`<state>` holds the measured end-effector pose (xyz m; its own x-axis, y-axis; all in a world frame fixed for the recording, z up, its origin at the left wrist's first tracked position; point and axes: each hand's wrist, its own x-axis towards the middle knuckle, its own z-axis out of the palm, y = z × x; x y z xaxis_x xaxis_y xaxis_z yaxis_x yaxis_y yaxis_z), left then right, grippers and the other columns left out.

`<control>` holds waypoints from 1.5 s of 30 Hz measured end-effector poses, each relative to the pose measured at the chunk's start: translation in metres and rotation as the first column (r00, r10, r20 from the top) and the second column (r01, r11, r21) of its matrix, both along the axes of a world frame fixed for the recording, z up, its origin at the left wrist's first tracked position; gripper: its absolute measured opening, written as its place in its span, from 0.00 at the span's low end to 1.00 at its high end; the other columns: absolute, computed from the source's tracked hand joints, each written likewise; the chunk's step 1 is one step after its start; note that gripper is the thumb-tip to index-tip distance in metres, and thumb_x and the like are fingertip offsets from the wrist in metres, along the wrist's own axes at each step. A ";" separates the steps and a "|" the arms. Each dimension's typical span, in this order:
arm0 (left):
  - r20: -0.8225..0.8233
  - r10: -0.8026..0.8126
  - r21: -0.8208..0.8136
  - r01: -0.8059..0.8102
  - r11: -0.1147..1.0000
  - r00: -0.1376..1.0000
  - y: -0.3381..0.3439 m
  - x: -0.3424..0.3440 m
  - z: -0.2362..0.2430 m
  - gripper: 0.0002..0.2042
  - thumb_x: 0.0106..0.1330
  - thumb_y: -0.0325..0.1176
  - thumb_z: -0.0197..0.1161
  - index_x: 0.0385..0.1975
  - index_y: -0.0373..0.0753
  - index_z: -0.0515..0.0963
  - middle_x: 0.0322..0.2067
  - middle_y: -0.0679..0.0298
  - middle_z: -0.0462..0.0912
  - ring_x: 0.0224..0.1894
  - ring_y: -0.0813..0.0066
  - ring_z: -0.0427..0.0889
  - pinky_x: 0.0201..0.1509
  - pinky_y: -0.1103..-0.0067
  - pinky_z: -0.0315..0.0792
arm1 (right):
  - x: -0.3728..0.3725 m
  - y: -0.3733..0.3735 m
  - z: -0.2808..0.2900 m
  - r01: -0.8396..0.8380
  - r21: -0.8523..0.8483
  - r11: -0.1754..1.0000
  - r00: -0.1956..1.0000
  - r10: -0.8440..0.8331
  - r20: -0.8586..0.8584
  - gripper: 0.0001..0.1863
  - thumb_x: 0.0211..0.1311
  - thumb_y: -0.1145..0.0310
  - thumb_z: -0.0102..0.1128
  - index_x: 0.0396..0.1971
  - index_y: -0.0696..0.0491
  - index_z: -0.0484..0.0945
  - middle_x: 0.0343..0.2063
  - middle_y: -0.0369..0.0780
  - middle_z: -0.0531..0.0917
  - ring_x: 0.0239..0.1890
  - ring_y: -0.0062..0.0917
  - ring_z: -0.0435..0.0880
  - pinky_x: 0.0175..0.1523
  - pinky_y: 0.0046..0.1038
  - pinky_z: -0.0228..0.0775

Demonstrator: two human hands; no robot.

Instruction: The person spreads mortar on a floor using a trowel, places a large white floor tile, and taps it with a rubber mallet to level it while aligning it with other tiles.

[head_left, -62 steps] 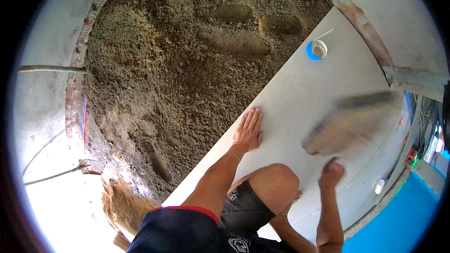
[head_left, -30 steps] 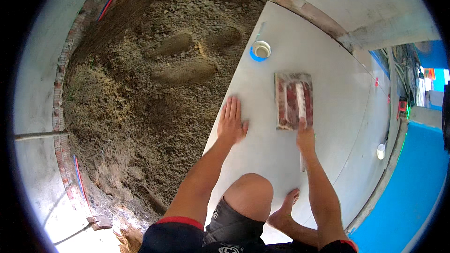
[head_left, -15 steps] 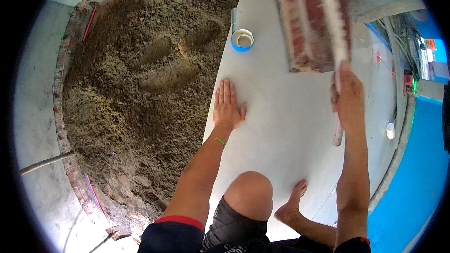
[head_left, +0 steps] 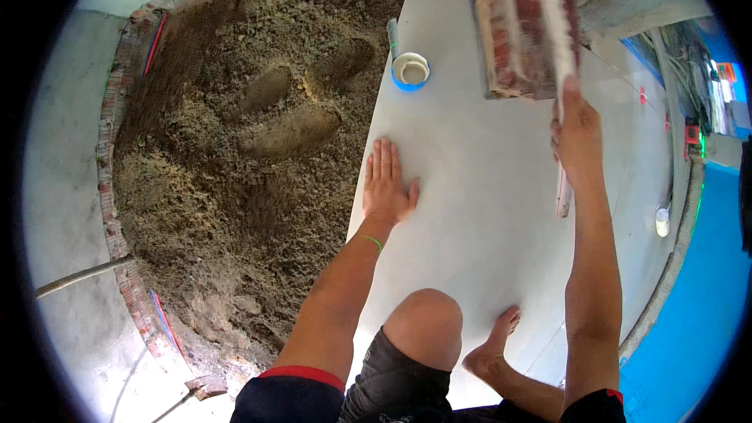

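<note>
My left hand [head_left: 387, 191] lies flat near the left edge of a large pale floor tile [head_left: 470, 188], fingers stretched out and pointing away from me. In my right hand [head_left: 578, 139] is the pale handle of a wooden beater [head_left: 517, 39], gripped with the fingers wrapped round it. Its flat rectangular head, reddish and worn, reaches over the far right of the tile and is blurred by motion. Whether the head touches the tile I cannot tell. A round blue-and-white cup-like thing [head_left: 410, 72] sits at the tile's far left edge, beside a short clear tube [head_left: 392, 34].
Rough brown sand with several hollows [head_left: 235, 188] borders the tile on the left. Along the left wall runs a brick edge [head_left: 110, 211]. A white bottle [head_left: 663, 222] and a red device [head_left: 692, 135] with green light stand at right, near a blue surface [head_left: 689, 266].
My right hand and the beater have moved a little farther away from me. My left hand stays flat on the tile. The whole view has shifted slightly.
</note>
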<state>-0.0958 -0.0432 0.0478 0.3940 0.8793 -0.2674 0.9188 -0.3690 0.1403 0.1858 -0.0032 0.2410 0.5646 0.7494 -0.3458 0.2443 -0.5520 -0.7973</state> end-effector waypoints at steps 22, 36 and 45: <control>0.153 -0.041 0.164 0.016 0.986 0.987 -0.008 0.024 -0.018 0.39 0.66 0.47 0.54 0.72 0.32 0.48 0.74 0.52 0.45 0.77 0.55 0.41 0.78 0.65 0.38 | 0.173 -0.197 -0.077 -0.370 -0.655 0.659 0.843 0.535 0.061 0.44 0.64 0.27 0.36 0.40 0.58 0.83 0.30 0.51 0.84 0.35 0.47 0.83 0.42 0.43 0.73; 0.146 -0.076 0.184 0.048 0.982 0.986 -0.011 0.043 0.013 0.35 0.70 0.46 0.44 0.71 0.31 0.48 0.71 0.42 0.50 0.74 0.46 0.45 0.76 0.54 0.42 | 0.287 -0.512 -0.061 0.596 -0.458 0.659 0.784 -0.601 0.156 0.33 0.69 0.40 0.50 0.15 0.54 0.72 0.10 0.33 0.68 0.11 0.17 0.67 0.18 0.26 0.58; 0.035 -0.200 -0.022 0.200 0.979 0.979 0.037 0.126 0.063 0.38 0.69 0.47 0.51 0.70 0.27 0.49 0.71 0.40 0.49 0.74 0.43 0.45 0.76 0.56 0.42 | 0.301 -0.618 -0.197 0.897 -0.304 0.321 0.382 -0.910 0.164 0.32 0.71 0.38 0.42 0.16 0.49 0.67 0.08 0.30 0.64 0.05 0.19 0.62 0.11 0.26 0.51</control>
